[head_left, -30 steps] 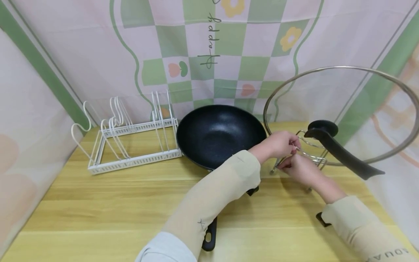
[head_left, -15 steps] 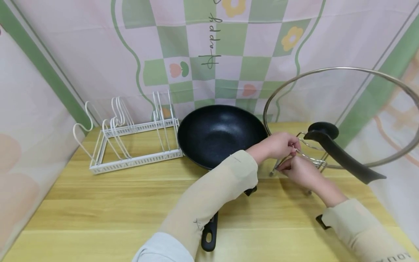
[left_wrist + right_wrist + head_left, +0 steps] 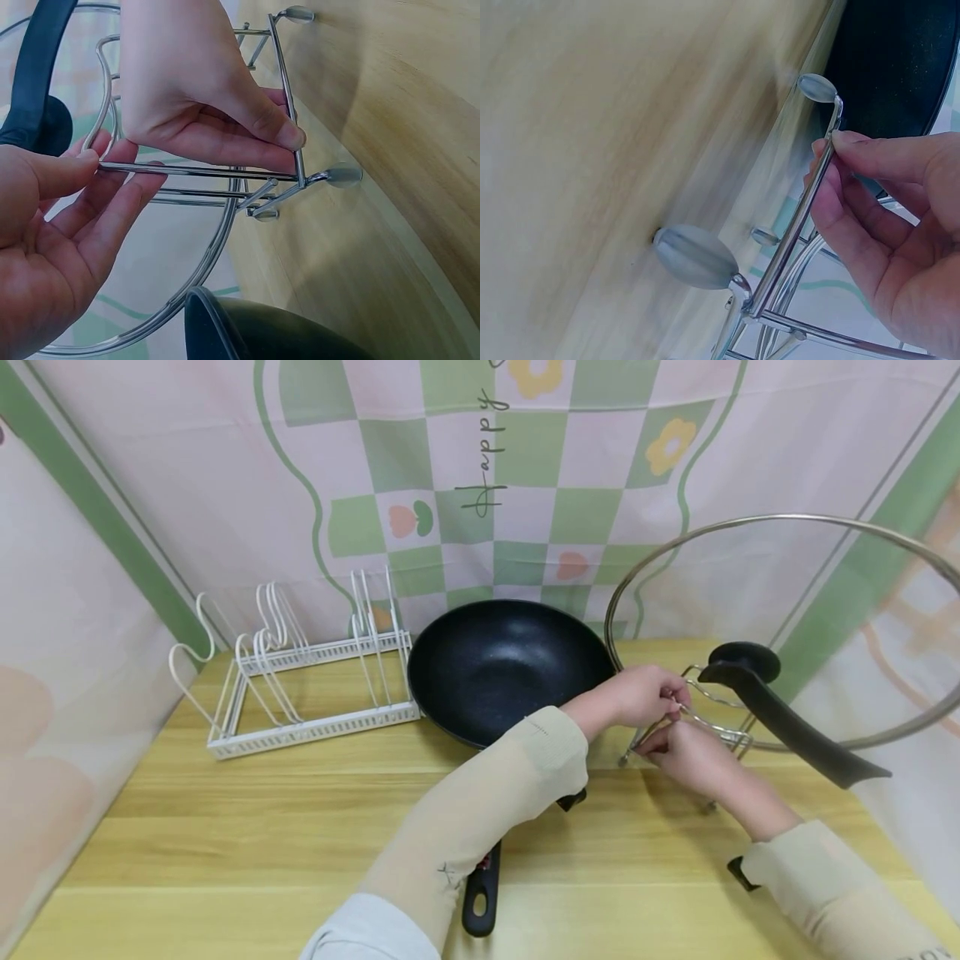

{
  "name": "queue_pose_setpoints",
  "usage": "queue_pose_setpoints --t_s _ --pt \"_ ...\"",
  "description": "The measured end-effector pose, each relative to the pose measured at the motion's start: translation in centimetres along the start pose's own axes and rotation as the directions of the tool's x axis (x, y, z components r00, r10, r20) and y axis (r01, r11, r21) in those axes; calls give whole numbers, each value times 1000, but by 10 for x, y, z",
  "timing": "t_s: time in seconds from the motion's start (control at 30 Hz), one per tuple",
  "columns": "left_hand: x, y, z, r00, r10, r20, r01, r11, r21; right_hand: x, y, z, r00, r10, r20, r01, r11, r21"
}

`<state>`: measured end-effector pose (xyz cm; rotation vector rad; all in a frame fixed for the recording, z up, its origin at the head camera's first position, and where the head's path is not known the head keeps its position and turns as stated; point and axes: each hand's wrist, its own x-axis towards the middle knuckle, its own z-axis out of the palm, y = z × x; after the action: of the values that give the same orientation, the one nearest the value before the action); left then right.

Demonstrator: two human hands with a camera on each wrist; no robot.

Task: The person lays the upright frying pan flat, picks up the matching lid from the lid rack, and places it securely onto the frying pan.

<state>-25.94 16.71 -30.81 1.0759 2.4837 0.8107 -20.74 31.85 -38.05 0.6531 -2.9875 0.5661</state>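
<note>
A shiny wire lid stand (image 3: 723, 728) with small clear feet is at the right of the table. It bears a large glass lid (image 3: 817, 593) with a metal rim and a long black handle (image 3: 802, 731), standing upright. My left hand (image 3: 641, 693) pinches the stand's upper wire (image 3: 195, 172) between thumb and fingers. Just below it, my right hand (image 3: 697, 756) pinches the stand's lower bar (image 3: 795, 225) near one foot (image 3: 817, 88). Left of both hands sits a black wok (image 3: 510, 664), partly covered by my left forearm.
A white wire rack (image 3: 315, 727) with upright dividers stands left of the wok. The wok's handle (image 3: 480, 906) points toward the table's near side, beneath my left sleeve. A patterned curtain (image 3: 525, 452) hangs behind the wooden table (image 3: 262, 852).
Both hands keep their pinch on the lid stand. The lid's handle appears slightly lower and further right, and the whole head view has shifted a little.
</note>
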Motion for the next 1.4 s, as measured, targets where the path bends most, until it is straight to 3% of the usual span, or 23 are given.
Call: queue_pose_setpoints --t_s 0.5,1.4 --pt "-5 1 2 999 47 5 -48 998 44 -6 -4 3 1000 14 2 -14 1000 -7" --pt "-9 1 6 999 32 -41 -30 999 37 -8 -7 7 999 16 -42 -17 999 -39"
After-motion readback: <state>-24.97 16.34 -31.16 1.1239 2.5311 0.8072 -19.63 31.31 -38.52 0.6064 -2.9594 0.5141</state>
